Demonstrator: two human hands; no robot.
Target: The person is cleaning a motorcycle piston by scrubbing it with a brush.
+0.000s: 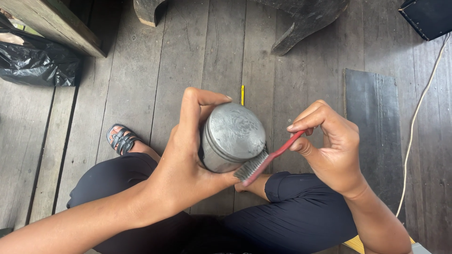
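Above lap | left hand grips one piston | right hand pinches one brush

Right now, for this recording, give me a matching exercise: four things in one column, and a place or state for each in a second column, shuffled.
Things:
1. grey metal cylinder
2. red-handled brush
3. black plastic bag
4. sandal

Places or states:
A. on the person's foot
B. gripped in the left hand
C. lying on the planks at the far left
D. pinched by the right hand, bristles against metal

Pairs: 1-B, 2-D, 3-C, 4-A
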